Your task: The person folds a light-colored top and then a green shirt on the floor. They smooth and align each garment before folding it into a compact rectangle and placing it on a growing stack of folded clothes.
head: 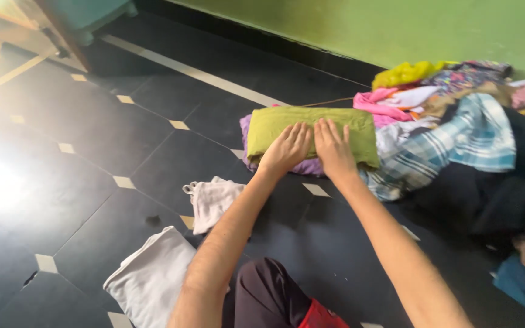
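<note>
A folded olive-green cloth [287,124] lies on a purple garment [306,166] on the dark tiled floor. Both my hands rest flat on the green cloth, side by side. My left hand [287,147] presses its near middle, fingers together and pointing away from me. My right hand [333,146] lies just to its right, palm down, nearly touching the left. Neither hand grips anything.
A heap of mixed clothes, with a blue plaid piece [457,140], pink [384,103] and yellow [405,73] items, lies right of the green cloth by the green wall. A small white garment [212,201] and a folded white cloth [153,276] lie near my left arm.
</note>
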